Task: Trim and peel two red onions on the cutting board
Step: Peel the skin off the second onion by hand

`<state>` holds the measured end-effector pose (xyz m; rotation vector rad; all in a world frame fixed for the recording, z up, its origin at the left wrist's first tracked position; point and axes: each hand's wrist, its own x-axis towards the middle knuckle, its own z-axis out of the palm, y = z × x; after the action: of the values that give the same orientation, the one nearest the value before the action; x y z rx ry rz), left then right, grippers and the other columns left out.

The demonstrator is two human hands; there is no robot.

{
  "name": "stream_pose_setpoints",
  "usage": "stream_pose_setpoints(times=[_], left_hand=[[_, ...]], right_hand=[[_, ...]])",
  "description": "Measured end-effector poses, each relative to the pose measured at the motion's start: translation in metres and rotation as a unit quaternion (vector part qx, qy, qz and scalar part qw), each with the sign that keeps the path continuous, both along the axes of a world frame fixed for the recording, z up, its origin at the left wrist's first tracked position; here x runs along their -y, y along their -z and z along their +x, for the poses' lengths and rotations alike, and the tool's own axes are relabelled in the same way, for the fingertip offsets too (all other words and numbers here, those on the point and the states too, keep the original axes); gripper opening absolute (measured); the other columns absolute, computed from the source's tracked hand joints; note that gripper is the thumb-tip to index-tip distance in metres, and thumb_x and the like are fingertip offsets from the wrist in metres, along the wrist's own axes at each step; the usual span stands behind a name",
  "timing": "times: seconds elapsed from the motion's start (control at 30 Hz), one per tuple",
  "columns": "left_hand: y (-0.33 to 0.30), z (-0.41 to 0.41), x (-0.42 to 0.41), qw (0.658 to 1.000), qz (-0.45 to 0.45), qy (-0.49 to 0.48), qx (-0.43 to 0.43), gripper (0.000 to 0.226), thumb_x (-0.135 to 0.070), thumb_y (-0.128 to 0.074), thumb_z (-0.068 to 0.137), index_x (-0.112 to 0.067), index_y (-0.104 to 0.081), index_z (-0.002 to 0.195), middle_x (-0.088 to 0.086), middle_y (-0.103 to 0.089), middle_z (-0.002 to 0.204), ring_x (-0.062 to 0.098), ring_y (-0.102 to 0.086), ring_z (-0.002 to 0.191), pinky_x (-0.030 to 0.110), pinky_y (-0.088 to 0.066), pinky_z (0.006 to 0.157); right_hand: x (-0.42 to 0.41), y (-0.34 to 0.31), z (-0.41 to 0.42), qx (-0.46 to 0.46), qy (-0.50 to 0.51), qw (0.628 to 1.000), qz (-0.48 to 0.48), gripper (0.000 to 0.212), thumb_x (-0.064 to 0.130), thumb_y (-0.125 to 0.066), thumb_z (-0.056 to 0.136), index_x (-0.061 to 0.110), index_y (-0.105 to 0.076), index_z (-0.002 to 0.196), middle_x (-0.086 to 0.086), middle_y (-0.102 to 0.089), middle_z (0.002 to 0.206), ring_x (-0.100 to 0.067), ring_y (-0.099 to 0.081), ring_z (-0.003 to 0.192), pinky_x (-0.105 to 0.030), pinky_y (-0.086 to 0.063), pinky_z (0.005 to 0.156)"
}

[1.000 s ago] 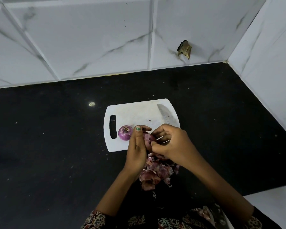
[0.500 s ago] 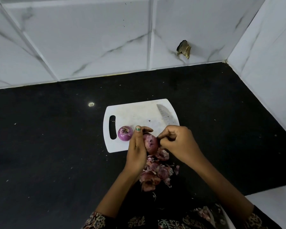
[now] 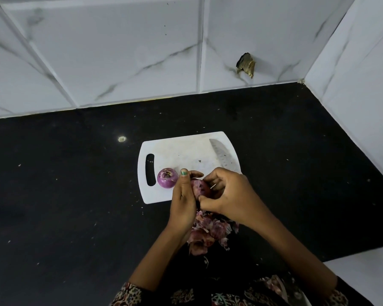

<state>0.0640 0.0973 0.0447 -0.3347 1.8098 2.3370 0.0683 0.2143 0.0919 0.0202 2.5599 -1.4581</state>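
A white cutting board (image 3: 181, 149) lies on the black counter. One peeled purple onion (image 3: 167, 178) sits on its near left part, beside the handle slot. My left hand (image 3: 182, 199) grips a second red onion (image 3: 200, 188) just above the board's near edge. Against that onion's right side, my right hand (image 3: 227, 194) pinches its skin near the bottom. A knife blade (image 3: 222, 154) lies on the board's right side, its handle hidden behind my right hand.
A heap of red onion skins (image 3: 208, 231) lies on the black counter (image 3: 75, 195) just in front of the board, under my hands. White marble tiles form the back wall (image 3: 119, 51) and right wall (image 3: 363, 85), with a broken hole (image 3: 245, 65) in the back wall.
My right hand drew away to the right with a piece of skin, which dropped onto the heap, then came back to the onion and pinches low on it. The left hand stayed put.
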Motion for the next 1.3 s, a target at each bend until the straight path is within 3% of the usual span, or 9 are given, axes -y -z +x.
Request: stream_pose_setpoints(times=[0.2, 0.47, 0.6, 0.7, 0.8, 0.9, 1.07, 1.23, 1.3], left_hand=[[0.004, 0.000, -0.001, 0.999, -0.009, 0.020, -0.029, 0.049, -0.047, -0.030, 0.093, -0.009, -0.061, 0.098, 0.014, -0.067, 0.091, 0.023, -0.067, 0.089, 0.033, -0.056, 0.080], [0.003, 0.000, -0.003, 0.996, -0.031, 0.018, -0.080, 0.051, -0.044, -0.029, 0.092, -0.003, -0.059, 0.102, 0.013, -0.063, 0.093, 0.015, -0.065, 0.087, 0.022, -0.053, 0.076], [0.005, -0.001, -0.001, 0.998, -0.022, 0.016, -0.055, 0.048, -0.047, -0.031, 0.091, -0.009, -0.060, 0.100, 0.014, -0.064, 0.095, 0.020, -0.065, 0.090, 0.028, -0.056, 0.078], [0.004, 0.000, -0.002, 0.998, -0.018, 0.016, -0.049, 0.047, -0.047, -0.030, 0.091, -0.012, -0.061, 0.099, 0.011, -0.065, 0.097, 0.021, -0.066, 0.094, 0.031, -0.057, 0.081], [0.003, 0.000, -0.002, 0.997, -0.022, 0.022, -0.066, 0.047, -0.043, -0.029, 0.093, -0.007, -0.059, 0.101, 0.011, -0.065, 0.092, 0.015, -0.067, 0.087, 0.022, -0.055, 0.074], [0.002, -0.001, -0.002, 0.995, -0.023, 0.028, -0.089, 0.045, -0.035, -0.027, 0.097, -0.002, -0.057, 0.102, 0.007, -0.062, 0.087, 0.006, -0.065, 0.078, 0.017, -0.052, 0.069], [0.003, -0.001, 0.000, 0.990, -0.058, 0.023, -0.123, 0.042, -0.036, -0.029, 0.095, -0.008, -0.059, 0.098, 0.002, -0.061, 0.092, 0.003, -0.061, 0.087, 0.017, -0.049, 0.078], [0.004, -0.002, 0.002, 0.992, -0.047, 0.026, -0.112, 0.042, -0.039, -0.030, 0.094, -0.009, -0.059, 0.098, 0.003, -0.062, 0.093, 0.004, -0.062, 0.087, 0.019, -0.051, 0.078], [0.005, -0.002, 0.002, 0.992, -0.053, 0.022, -0.110, 0.046, -0.041, -0.030, 0.094, -0.006, -0.060, 0.101, 0.009, -0.064, 0.097, 0.013, -0.064, 0.094, 0.026, -0.053, 0.084]], right_hand=[[-0.012, 0.000, -0.005, 0.047, 0.018, 0.998, -0.044, 0.016, 0.012, -0.075, 0.070, 0.017, -0.070, 0.084, 0.002, -0.072, 0.082, -0.010, -0.068, 0.076, -0.030, -0.058, 0.072], [-0.007, 0.002, 0.000, 0.026, 0.026, 0.998, -0.057, 0.019, 0.020, -0.079, 0.070, 0.016, -0.066, 0.084, 0.002, -0.072, 0.079, -0.007, -0.068, 0.073, -0.024, -0.056, 0.068], [-0.007, 0.002, -0.002, 0.008, 0.031, 0.999, -0.038, 0.010, 0.009, -0.071, 0.072, 0.013, -0.070, 0.080, 0.001, -0.072, 0.075, -0.010, -0.068, 0.070, -0.029, -0.057, 0.069], [-0.011, 0.006, -0.004, -0.017, 0.066, 0.997, -0.026, 0.017, 0.002, -0.064, 0.076, 0.016, -0.072, 0.077, 0.004, -0.072, 0.072, -0.007, -0.068, 0.068, -0.025, -0.057, 0.067], [-0.011, 0.005, -0.003, 0.011, 0.051, 0.997, -0.056, 0.007, 0.014, -0.072, 0.078, 0.017, -0.073, 0.084, 0.005, -0.073, 0.079, -0.004, -0.068, 0.074, -0.020, -0.056, 0.070], [-0.008, 0.004, 0.000, 0.025, 0.026, 0.998, -0.053, 0.021, 0.025, -0.079, 0.072, 0.016, -0.069, 0.088, 0.003, -0.072, 0.083, -0.007, -0.068, 0.075, -0.023, -0.057, 0.070], [-0.010, 0.002, -0.002, 0.013, 0.030, 0.998, -0.052, 0.013, 0.014, -0.077, 0.071, 0.011, -0.070, 0.082, -0.001, -0.072, 0.076, -0.012, -0.069, 0.072, -0.033, -0.058, 0.071], [-0.014, 0.007, -0.006, -0.012, 0.064, 0.997, -0.044, 0.014, 0.002, -0.067, 0.075, 0.014, -0.073, 0.077, 0.003, -0.073, 0.072, -0.008, -0.069, 0.069, -0.028, -0.058, 0.070], [-0.015, 0.008, -0.007, -0.010, 0.072, 0.995, -0.064, 0.011, 0.006, -0.068, 0.078, 0.015, -0.074, 0.081, 0.004, -0.073, 0.075, -0.007, -0.070, 0.072, -0.028, -0.058, 0.072]])
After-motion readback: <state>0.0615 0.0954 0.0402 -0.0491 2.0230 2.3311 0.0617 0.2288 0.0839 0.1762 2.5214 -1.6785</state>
